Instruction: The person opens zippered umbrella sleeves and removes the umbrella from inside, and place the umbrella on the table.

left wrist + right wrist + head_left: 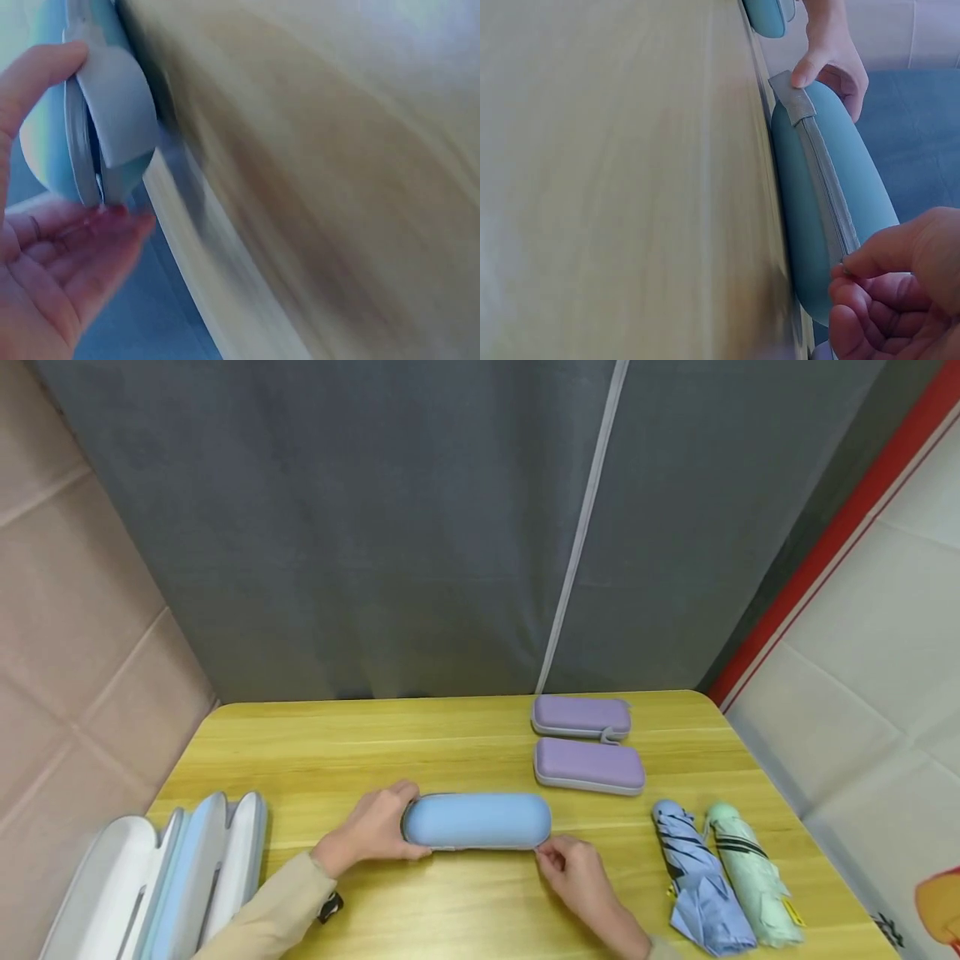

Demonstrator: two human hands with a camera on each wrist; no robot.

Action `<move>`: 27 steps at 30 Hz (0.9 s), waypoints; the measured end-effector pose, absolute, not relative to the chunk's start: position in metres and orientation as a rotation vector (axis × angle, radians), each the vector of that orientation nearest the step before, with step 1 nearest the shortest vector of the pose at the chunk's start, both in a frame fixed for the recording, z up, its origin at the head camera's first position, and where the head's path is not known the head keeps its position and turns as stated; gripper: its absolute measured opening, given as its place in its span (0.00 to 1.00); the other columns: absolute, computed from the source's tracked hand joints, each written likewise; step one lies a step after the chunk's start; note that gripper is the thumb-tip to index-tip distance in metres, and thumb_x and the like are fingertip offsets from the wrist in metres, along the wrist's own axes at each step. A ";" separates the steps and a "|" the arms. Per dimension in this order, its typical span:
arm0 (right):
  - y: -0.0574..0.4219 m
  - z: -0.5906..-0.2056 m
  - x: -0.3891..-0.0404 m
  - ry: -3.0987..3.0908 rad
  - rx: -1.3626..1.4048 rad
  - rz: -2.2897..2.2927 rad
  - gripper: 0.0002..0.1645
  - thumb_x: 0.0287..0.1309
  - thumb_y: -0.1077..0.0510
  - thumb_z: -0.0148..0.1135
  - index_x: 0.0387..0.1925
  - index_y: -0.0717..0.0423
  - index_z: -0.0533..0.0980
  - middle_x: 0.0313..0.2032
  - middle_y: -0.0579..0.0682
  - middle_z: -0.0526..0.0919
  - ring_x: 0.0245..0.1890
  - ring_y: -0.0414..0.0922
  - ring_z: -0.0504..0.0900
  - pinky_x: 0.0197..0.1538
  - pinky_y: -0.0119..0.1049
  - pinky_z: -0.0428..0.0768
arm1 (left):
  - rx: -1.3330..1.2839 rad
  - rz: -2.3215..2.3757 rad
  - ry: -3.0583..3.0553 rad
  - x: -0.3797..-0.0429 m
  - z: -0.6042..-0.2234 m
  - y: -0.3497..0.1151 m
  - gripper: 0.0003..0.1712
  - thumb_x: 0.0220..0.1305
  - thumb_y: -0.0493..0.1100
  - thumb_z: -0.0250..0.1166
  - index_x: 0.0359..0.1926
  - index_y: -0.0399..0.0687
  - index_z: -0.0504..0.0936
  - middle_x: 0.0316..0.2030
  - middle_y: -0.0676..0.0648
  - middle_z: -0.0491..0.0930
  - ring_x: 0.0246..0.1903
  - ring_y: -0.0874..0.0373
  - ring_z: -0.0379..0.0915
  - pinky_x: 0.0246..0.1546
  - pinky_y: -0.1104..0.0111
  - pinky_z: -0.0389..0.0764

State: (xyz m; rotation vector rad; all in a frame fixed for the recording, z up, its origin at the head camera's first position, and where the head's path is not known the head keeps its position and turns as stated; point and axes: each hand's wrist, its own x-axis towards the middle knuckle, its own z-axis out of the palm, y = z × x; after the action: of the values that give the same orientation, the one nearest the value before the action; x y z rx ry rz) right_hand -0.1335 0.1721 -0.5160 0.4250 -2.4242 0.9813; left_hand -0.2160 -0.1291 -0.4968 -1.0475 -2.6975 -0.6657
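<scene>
A light blue zippered case (477,821) lies lengthwise across the middle of the wooden table, its grey zipper (826,191) running along the side facing the person. My left hand (378,827) grips the case's left end, thumb at the front on a grey fabric tab (120,101) and fingers round the far side. At the front right corner my right hand (577,872) pinches the zipper pull between thumb and forefinger, the pull itself mostly hidden by the fingertips. In the left wrist view, a narrow dark gap shows between the zipper edges beside the tab.
Two purple zippered cases (588,766) lie behind and to the right. Farther right are a folded blue umbrella (701,881) and a folded mint green umbrella (752,877). White and blue upright dividers (191,860) stand at the left. A grey curtain (375,527) hangs behind the table (360,739).
</scene>
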 end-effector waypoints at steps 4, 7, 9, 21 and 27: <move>0.172 -0.515 -0.134 -2.433 0.406 0.982 0.13 0.32 0.76 0.71 0.18 0.57 0.79 0.16 0.39 0.74 0.17 0.29 0.68 0.19 0.19 0.67 | -1.131 -0.785 -2.682 -0.218 -0.497 -0.134 0.35 0.35 0.57 0.78 0.44 0.47 0.75 0.39 0.54 0.76 0.36 0.61 0.75 0.37 0.68 0.79; 0.170 -0.516 -0.134 -2.400 0.414 0.965 0.14 0.30 0.76 0.71 0.18 0.57 0.79 0.16 0.40 0.74 0.17 0.29 0.68 0.19 0.18 0.67 | -1.149 -0.829 -2.691 -0.219 -0.496 -0.134 0.38 0.36 0.56 0.78 0.48 0.45 0.76 0.43 0.51 0.78 0.40 0.59 0.76 0.40 0.66 0.79; 0.167 -0.516 -0.134 -2.373 0.435 0.944 0.14 0.29 0.77 0.71 0.18 0.58 0.79 0.16 0.41 0.74 0.17 0.30 0.68 0.19 0.17 0.67 | -1.146 -0.839 -2.697 -0.218 -0.495 -0.134 0.39 0.35 0.55 0.78 0.50 0.42 0.76 0.44 0.49 0.78 0.41 0.57 0.77 0.40 0.65 0.80; 0.151 -0.515 -0.135 -2.356 0.467 0.910 0.14 0.28 0.75 0.72 0.16 0.56 0.78 0.15 0.39 0.73 0.17 0.29 0.68 0.20 0.17 0.66 | -1.120 -0.820 -2.718 -0.215 -0.497 -0.132 0.38 0.35 0.53 0.77 0.48 0.39 0.77 0.42 0.47 0.78 0.39 0.55 0.77 0.38 0.64 0.80; 0.141 -0.513 -0.134 -2.389 0.472 0.842 0.11 0.30 0.72 0.72 0.17 0.56 0.79 0.16 0.40 0.74 0.17 0.29 0.68 0.20 0.17 0.66 | -1.116 -0.802 -2.719 -0.214 -0.496 -0.131 0.37 0.35 0.53 0.76 0.48 0.40 0.77 0.42 0.47 0.78 0.38 0.55 0.77 0.36 0.65 0.80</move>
State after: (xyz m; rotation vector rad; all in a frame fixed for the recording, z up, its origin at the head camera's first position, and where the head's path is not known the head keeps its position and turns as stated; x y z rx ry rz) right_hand -0.1337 0.1414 -0.5134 0.4725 -2.3893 0.8421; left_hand -0.2136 -0.1314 -0.4956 -1.1165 -2.7190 -0.8022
